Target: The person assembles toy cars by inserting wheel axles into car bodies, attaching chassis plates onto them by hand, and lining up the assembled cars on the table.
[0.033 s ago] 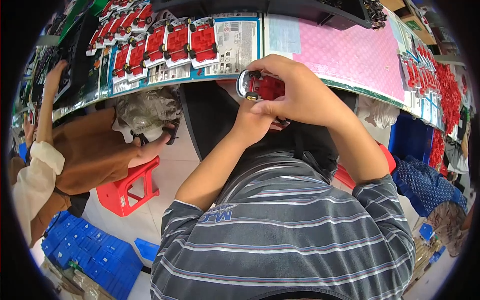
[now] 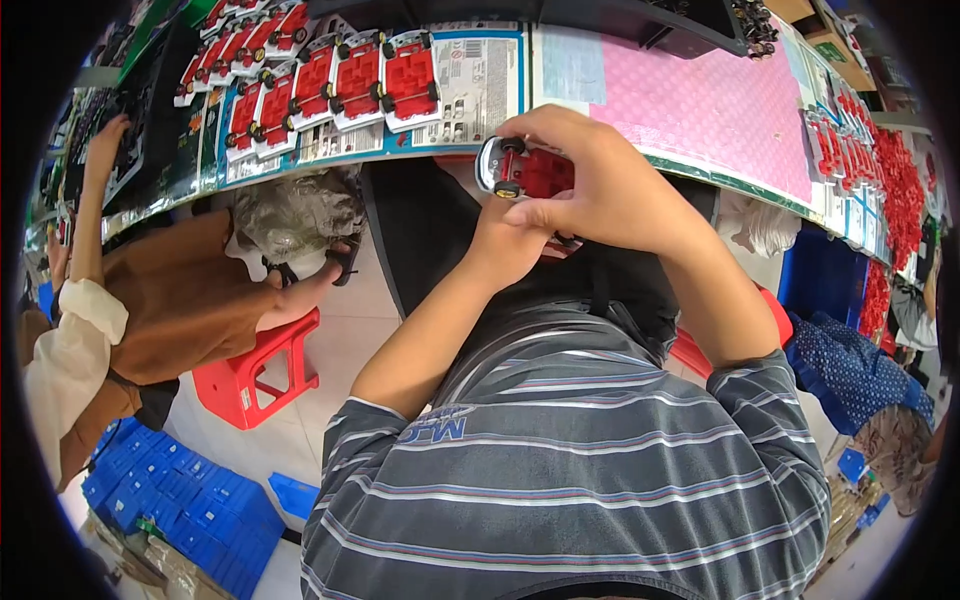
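Note:
A toy car (image 2: pixel 545 175) with a red underside, white edge and black wheels is held bottom-up before my body, just off the table edge. My right hand (image 2: pixel 610 185) is closed round it, with the thumb below and the fingers over the top. Beneath the car, my left hand (image 2: pixel 505 245) is closed against it, its fingers mostly hidden behind the right hand. Below the right thumb peeks a red part with a dark wheel (image 2: pixel 565 240); I cannot tell whether it belongs to the same car.
Rows of upturned toy cars (image 2: pixel 358 80) lie on printed card at left. Pink bubble sheet (image 2: pixel 700 110) covers the table ahead; black trays (image 2: pixel 640 25) stand behind it. More red parts (image 2: pixel 895 190) are at right. A co-worker's arm (image 2: pixel 95 200) reaches over the table at left, beside a red stool (image 2: pixel 260 375).

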`<state>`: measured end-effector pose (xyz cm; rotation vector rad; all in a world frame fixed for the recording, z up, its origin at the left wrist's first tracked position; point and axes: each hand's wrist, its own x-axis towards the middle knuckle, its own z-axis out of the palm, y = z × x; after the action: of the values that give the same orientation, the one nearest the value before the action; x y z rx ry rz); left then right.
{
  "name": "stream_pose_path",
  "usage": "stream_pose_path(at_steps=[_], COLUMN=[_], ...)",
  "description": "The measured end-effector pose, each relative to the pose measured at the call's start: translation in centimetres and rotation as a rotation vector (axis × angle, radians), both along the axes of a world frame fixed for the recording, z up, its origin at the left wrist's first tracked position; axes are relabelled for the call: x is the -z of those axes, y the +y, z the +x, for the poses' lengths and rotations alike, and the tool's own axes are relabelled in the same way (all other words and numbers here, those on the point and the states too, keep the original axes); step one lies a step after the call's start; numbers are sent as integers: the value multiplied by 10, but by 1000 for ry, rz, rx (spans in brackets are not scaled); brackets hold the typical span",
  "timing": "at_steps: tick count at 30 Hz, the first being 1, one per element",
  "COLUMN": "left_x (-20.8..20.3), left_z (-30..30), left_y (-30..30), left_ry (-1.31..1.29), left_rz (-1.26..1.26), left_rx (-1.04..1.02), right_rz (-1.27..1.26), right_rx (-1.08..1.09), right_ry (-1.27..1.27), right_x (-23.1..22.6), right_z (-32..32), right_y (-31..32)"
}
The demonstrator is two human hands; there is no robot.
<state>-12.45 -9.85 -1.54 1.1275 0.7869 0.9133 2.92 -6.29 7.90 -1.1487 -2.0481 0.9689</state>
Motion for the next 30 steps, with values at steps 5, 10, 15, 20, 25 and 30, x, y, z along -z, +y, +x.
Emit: stream_pose_path(at_steps=[5, 10, 15, 20, 25, 30], left_x=[-1, -28, -46, -55, -65, -37], left_z=[-18, -73, -168, -279, -356, -376], left_y=[-7, -17, 7, 63, 143, 208], left_ry=[-207, -315, -107, 435, 603, 661], left_rz=[-54, -122, -67, 0, -76, -53], left_rx=[-80, -162, -525, -869, -826, -617], right_rz=[122, 222, 290, 229, 240, 239], right_rx=[232, 665, 1041, 972, 945, 1043], right_ry=[90, -167, 303, -123, -98, -64], right_x=[1, 48, 119, 99, 97, 83], right_z=[25, 137, 244, 209, 208, 230], right_y=[8, 25, 19, 29, 19, 10])
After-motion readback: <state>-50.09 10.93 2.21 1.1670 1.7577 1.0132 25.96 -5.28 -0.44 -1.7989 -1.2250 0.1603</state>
